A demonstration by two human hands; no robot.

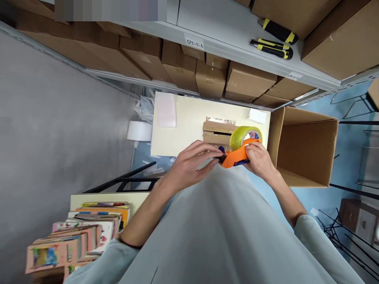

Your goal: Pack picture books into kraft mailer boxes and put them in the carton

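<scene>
An orange tape dispenser (232,158) with dark blue parts carries a large roll of yellowish clear tape (238,139). My right hand (260,157) is wrapped round its right end. At its dark front end, the thumb and fingers of my left hand (197,161) pinch together; whether they have the tape's loose edge cannot be made out. Just beyond the dispenser, a small flat brown cardboard box (216,138) with shiny tape along its far edge lies on the cream tabletop (186,142), partly hidden by my hands and the roll.
A large open carton (308,148) stands right of the table. On the table lie a pale pink pad (166,110) and a small white box (257,116). Shelves hold brown boxes (210,77) and two utility knives (272,48). Stacked books (85,232) sit at lower left.
</scene>
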